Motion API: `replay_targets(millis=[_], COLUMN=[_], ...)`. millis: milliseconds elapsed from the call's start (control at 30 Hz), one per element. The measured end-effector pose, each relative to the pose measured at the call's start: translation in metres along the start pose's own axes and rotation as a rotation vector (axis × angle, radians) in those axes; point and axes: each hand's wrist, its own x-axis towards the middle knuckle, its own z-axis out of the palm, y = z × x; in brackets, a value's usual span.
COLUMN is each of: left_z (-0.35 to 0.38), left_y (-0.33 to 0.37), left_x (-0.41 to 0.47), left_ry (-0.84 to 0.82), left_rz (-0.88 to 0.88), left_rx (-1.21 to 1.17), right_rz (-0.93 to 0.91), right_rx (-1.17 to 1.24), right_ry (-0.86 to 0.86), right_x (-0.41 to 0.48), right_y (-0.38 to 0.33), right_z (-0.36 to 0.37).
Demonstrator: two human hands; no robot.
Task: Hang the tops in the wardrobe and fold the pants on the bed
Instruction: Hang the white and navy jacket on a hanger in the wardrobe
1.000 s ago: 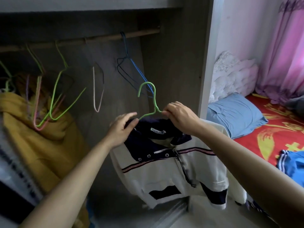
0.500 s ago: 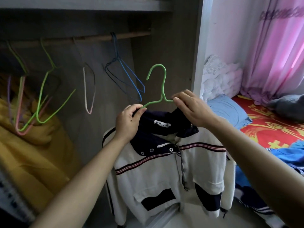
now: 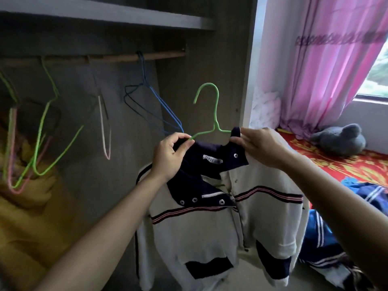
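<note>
Left hand [image 3: 170, 152]: fingers curled, with thumb and forefinger pinching the dark collar against the left arm of the green hanger [image 3: 214, 114].
Right hand [image 3: 260, 144]: thumb and fingertips pinch the other collar flap at the right arm of the hanger; the remaining fingers lie fairly straight over the cloth.
Jacket [image 3: 210, 223]: white with a dark navy collar, striped chest band and dark pocket patches. It is held up between both hands in front of the open wardrobe and hangs down freely, front open.
Green hanger: upright, its hook pointing up and curving left, below the rail [image 3: 109, 58] and not touching it. Both its arms run into the collar.
Rail: wooden, under a shelf [image 3: 105, 14]. It carries a blue hanger [image 3: 156, 106], a pink hanger [image 3: 105, 131] and several light green hangers [image 3: 45, 131].
Yellow garment [image 3: 29, 206]: at the left of the wardrobe, behind the light green hangers.
Bed [image 3: 340, 166]: to the right, with a red patterned sheet. A grey soft toy [image 3: 340, 140] lies near the pink curtain [image 3: 327, 70], and blue striped clothing [image 3: 361, 193] lies at the bed's near edge.
</note>
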Motion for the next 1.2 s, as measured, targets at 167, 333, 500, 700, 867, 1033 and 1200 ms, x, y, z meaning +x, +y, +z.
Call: replay_targets(millis=[167, 333, 500, 700, 867, 1033, 1200], left_z=[0.004, 0.014, 0.021, 0.019, 0.01, -0.014, -0.047], left_y=[-0.002, -0.009, -0.019, -0.037, -0.054, -0.06, -0.061], left_x=[0.015, 0.031, 0.067, 0.137, 0.178, 0.211, 0.249], left_ry=[-0.156, -0.332, -0.346, -0.282, -0.469, -0.323, -0.084], left_rz=[0.001, -0.015, 0.1, 0.117, 0.099, 0.102, 0.098], left_rx=[-0.109, -0.102, 0.198, 0.694, 1.07, 1.23, 1.325], right_rz=[0.04, 0.217, 0.293, 0.31, 0.294, 0.27, 0.239], right_rx=[-0.123, -0.299, -0.393, -0.456, -0.444, -0.401, -0.29], right_ry=[0.119, 0.108, 0.119, 0.113, 0.101, 0.121, 0.178], right_x=[-0.012, -0.022, -0.003, 0.045, 0.098, 0.172, 0.245], right_y=[-0.007, -0.023, -0.02, 0.001, 0.011, 0.01, 0.008], right_z=[-0.016, -0.021, -0.033, -0.018, 0.015, 0.041, 0.055])
